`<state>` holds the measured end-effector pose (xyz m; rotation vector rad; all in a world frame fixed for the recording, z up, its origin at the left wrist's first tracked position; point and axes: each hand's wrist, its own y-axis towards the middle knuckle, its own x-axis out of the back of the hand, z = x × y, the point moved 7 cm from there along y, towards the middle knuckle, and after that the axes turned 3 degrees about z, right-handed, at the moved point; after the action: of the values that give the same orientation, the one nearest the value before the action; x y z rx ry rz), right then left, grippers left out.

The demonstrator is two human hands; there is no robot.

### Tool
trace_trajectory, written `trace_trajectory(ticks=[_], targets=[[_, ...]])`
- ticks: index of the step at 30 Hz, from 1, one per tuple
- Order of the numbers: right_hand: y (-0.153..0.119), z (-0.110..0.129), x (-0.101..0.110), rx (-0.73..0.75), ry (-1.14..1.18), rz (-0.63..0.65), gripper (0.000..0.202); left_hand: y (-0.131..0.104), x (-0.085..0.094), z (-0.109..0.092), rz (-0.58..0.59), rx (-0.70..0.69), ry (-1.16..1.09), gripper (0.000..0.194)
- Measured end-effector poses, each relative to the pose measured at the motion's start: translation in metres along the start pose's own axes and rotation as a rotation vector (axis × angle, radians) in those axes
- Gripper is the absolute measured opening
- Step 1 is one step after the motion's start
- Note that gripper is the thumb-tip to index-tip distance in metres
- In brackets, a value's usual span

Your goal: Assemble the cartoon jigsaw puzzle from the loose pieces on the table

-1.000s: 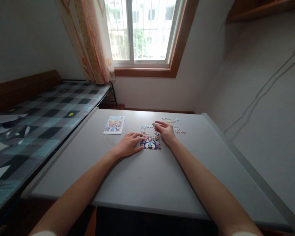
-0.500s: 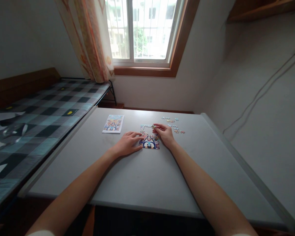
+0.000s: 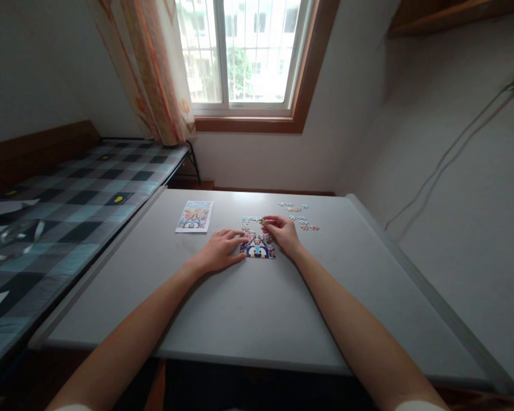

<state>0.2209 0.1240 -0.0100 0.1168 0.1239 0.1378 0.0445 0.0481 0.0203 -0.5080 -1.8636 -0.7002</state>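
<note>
A partly assembled puzzle point(image 3: 258, 250) lies on the grey-white table, with a blue and white character at its near edge and a gap in its upper part. My left hand point(image 3: 221, 250) rests flat at its left edge, fingers apart, fingertips touching it. My right hand point(image 3: 280, 231) is over its upper right side, thumb and forefinger pinched on a small puzzle piece point(image 3: 263, 222). Several loose pieces point(image 3: 298, 218) lie to the right and behind. A printed picture card point(image 3: 195, 217) lies to the left, showing the same character.
The table point(image 3: 240, 308) has raised side edges. A bed with a checked mattress point(image 3: 77, 211) stands at the left, with papers and a clear plastic item on it. Behind are a curtain point(image 3: 156, 74) and a window. A cable point(image 3: 449, 148) hangs on the right wall.
My right hand has shifted slightly left over the puzzle with the pinched piece. My left hand stays at the puzzle's edge. The whole view has moved a little.
</note>
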Motion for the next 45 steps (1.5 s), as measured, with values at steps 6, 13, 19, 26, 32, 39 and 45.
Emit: trace_trajectory(ticks=[6,13,19,26,32,39,45], targets=[[0.0004,0.0001,-0.0001,0.011,-0.023,0.01,0.034,0.0002,0.001,-0.0014,0.004,0.002,-0.012,0.039],[0.0,0.0023,-0.0012,0.039,-0.067,0.022,0.031,0.0004,0.0013,-0.0014,-0.005,0.002,-0.021,0.039],[0.0004,0.0027,-0.0012,0.044,-0.076,0.023,0.032,0.0006,0.0009,-0.0008,-0.004,-0.003,-0.021,0.039],[-0.0007,0.004,-0.0011,0.031,-0.075,0.015,0.031,0.0013,0.001,-0.0018,-0.001,0.004,-0.014,0.04],[-0.0001,0.0034,-0.0007,0.036,-0.077,0.015,0.032,0.001,0.0015,-0.0023,-0.004,0.001,-0.02,0.039],[-0.0005,0.0033,-0.0007,0.043,-0.078,0.014,0.027,0.0008,0.0008,-0.0019,-0.003,-0.003,-0.016,0.041],[0.0001,0.0019,-0.0006,0.042,-0.075,0.02,0.026,0.0008,-0.0003,-0.0008,-0.006,-0.004,-0.016,0.04]])
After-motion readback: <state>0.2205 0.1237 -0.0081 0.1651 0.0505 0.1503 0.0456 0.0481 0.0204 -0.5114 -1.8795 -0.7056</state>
